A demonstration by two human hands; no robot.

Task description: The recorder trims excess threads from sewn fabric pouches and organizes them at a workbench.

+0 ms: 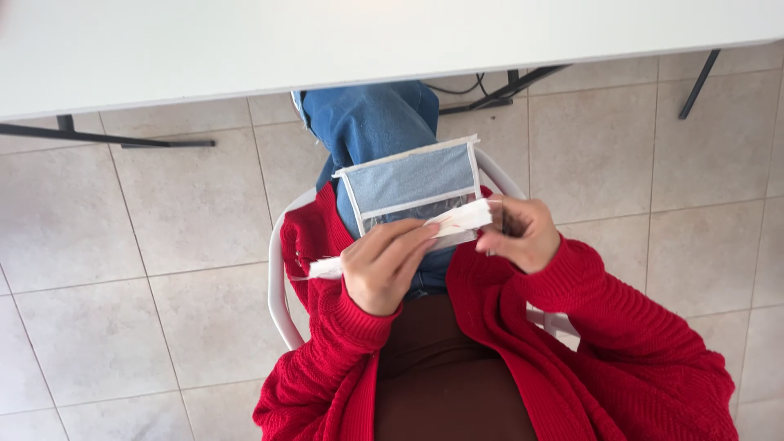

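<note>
White bench [245, 49] spans the top of the view, its near edge running across above the lap; nothing visible on it. Beige tiled floor [147, 245] below, with black bench legs [106, 139] along the far side. Person seated on a white chair [278, 286], red knit cardigan [621, 359], blue jeans [371, 122].

Denim pouch [412, 180], pale blue panel with white binding along its edges, held upright over the lap, below the bench's near edge, not on the bench.

Frayed white fabric strip [461, 219] lies across the pouch's lower edge, its loose end [325, 268] trailing left past the wrist.

Left hand [384, 265]: grip clamped on strip and the pouch's lower edge. Right hand [518, 233]: grip pinched together at the strip's right end.
</note>
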